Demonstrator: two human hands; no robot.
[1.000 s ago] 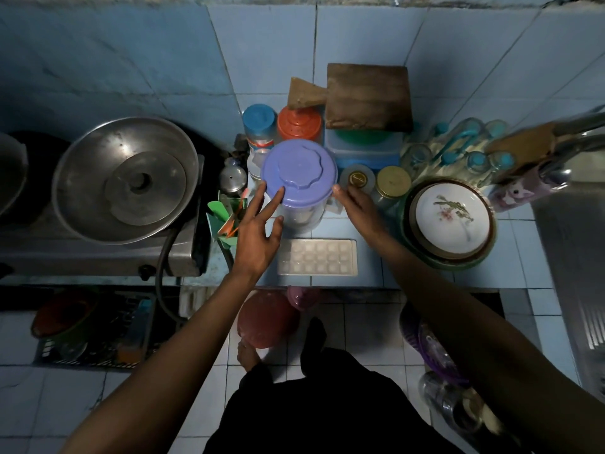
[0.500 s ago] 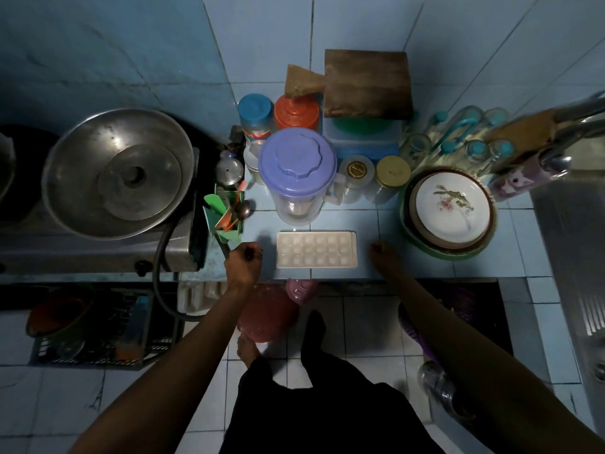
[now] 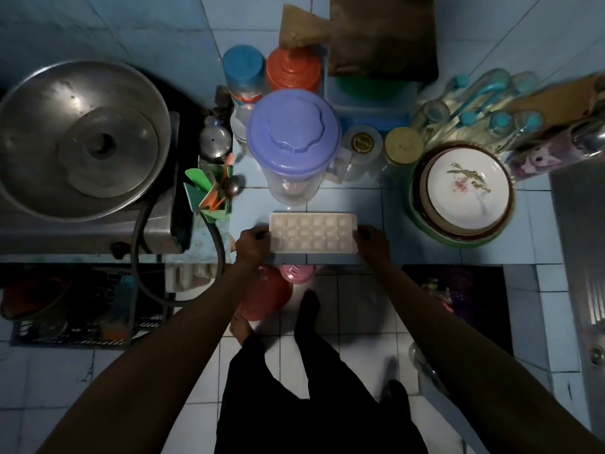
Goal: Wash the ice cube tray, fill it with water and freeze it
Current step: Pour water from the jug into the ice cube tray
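A white ice cube tray lies flat near the front edge of the blue tiled counter. My left hand grips the tray's left end with curled fingers. My right hand grips its right end the same way. Whether the tray's cells hold water cannot be told in the dim light. Just behind the tray stands a clear pitcher with a purple lid.
A steel wok sits on the stove at left, with a green utensil holder beside it. Jars and bottles crowd the back of the counter. Stacked plates stand at right, next to a metal sink surface. Containers sit on the floor below.
Both hands left the purple-lidded pitcher, dropped to the counter's front edge, then closed on the two ends of the ice cube tray.
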